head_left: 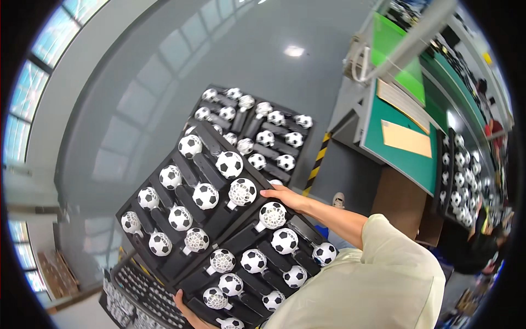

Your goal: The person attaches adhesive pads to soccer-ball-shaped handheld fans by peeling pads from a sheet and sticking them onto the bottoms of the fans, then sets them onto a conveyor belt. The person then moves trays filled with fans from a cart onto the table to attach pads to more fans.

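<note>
Trays of football-patterned handheld fans fill the middle of the view. The person carries a black moulded tray point(219, 219) tilted steeply, its long side running from ten o'clock to four o'clock. The right hand point(285, 197) grips the tray's upper rim at about three o'clock of the tray, fingers curled over the edge, while the left hand point(186, 310) clasps the lower rim at six o'clock, with only a few fingers showing. Nearly every pocket of this tray holds a ball-shaped fan point(229, 164) with its dark handle lying in the groove, so filling looks finished, and the tray appears to be in transit rather than set down. A second loaded tray point(252, 126) lies on the grey floor at twelve o'clock, apart from the carried one. At eight o'clock, a stack of dark crates point(137, 296) shows below. A green-topped workbench point(405, 148) stands at two o'clock, with more filled trays point(457, 175) at three o'clock.
</note>
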`<state>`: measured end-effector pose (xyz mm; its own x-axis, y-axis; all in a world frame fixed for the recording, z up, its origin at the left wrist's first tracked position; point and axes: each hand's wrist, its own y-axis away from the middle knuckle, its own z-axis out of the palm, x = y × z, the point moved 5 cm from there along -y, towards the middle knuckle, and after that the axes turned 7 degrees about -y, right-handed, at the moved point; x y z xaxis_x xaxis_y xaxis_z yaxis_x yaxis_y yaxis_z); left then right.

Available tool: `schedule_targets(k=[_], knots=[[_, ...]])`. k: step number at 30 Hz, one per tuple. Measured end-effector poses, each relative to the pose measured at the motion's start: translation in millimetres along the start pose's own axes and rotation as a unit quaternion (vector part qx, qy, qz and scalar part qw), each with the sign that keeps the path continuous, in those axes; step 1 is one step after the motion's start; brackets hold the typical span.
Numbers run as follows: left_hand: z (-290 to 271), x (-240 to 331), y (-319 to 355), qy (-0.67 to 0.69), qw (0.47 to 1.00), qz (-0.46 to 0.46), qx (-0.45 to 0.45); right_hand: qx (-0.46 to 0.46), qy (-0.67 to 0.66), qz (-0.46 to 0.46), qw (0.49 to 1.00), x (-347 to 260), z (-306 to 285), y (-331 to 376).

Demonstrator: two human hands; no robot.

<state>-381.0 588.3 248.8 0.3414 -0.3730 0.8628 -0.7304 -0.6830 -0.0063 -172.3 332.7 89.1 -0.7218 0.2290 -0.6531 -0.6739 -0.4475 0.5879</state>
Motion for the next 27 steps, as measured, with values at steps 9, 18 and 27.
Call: schedule_targets(k=[9,18,27], knots=[[-20.6,-36.2,-32.3,0.067,0.996,-0.053,0.020,-0.016,-0.045,0.006,0.999,8.4,1.3,-4.3],[-53.4,-122.7,-49.7,0.229,0.905,-0.358,0.010,-0.031,-0.038,0.022,0.999,28.3,6.3,-8.6],[-71.4,-125.2,-39.8,0.154,0.909,-0.385,0.048,-0.040,-0.031,0.013,0.999,27.6,11.9,6.2]])
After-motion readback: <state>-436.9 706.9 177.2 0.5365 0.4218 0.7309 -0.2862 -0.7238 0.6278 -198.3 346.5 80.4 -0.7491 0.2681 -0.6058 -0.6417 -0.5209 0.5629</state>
